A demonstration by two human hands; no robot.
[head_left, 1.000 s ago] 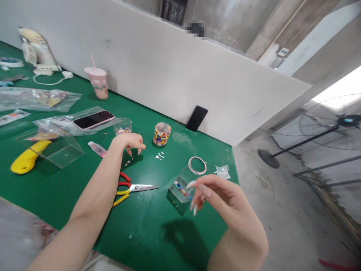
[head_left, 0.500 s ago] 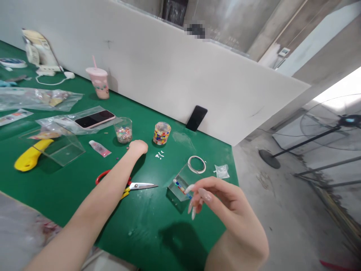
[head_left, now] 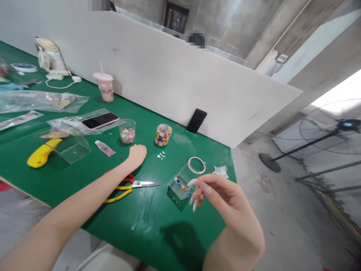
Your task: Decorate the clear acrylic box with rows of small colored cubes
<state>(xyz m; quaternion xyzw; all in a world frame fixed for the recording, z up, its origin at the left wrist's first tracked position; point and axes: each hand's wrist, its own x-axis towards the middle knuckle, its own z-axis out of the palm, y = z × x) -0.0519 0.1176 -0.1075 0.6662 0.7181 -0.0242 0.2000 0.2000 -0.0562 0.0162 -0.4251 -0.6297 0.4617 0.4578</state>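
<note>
My right hand (head_left: 211, 195) pinches one end of a short string of coloured beads (head_left: 180, 183), which slants over a small clear box (head_left: 179, 192). My left hand (head_left: 137, 155) rests low over the table beside a clear cup of small beads (head_left: 128, 135); its fingertips are hidden behind the hand. To its right stand a cup wrapped in coloured blocks (head_left: 163, 134) and some white bits (head_left: 161, 155). Scissors (head_left: 138, 184) with red and yellow handles lie partly under my left forearm.
A white ring (head_left: 196, 165) and a small plastic bag (head_left: 220, 171) lie at right. Leftward are a tube (head_left: 105, 148), a yellow tool (head_left: 42, 153), a clear stand (head_left: 73, 148), a pink-edged phone (head_left: 100, 121) and a pink cup (head_left: 105, 87). A dark phone (head_left: 196, 121) leans on the partition.
The view has shifted, moving the left-side items rightward in the picture. My left forearm lies lower, showing more of the yellow scissor handles. My right hand still pinches the bead string.
</note>
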